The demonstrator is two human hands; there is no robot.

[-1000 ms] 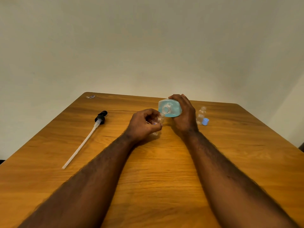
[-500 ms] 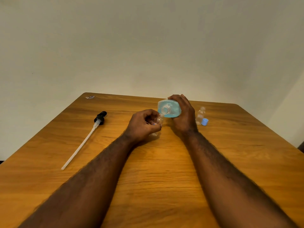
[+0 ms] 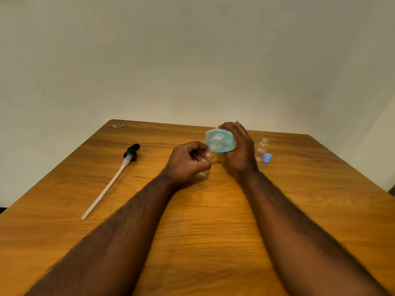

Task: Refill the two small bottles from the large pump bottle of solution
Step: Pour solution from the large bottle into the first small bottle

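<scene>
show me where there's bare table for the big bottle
Bare wood: between the pump and the left forearm, and the table's right side beyond the blue cap. Crowded far middle: left hand on a small bottle, right hand tipping the large bottle, second small bottle beside it.

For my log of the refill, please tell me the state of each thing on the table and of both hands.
large bottle: open, tipped, gripped by the right hand, blue solution inside.
small bottle: open, held by the left hand, mouth at the large bottle's neck.
second small bottle: upright, uncapped, looks empty.
blue cap: off, lying beside the second small bottle.
pump: removed, lying on the table.
</scene>
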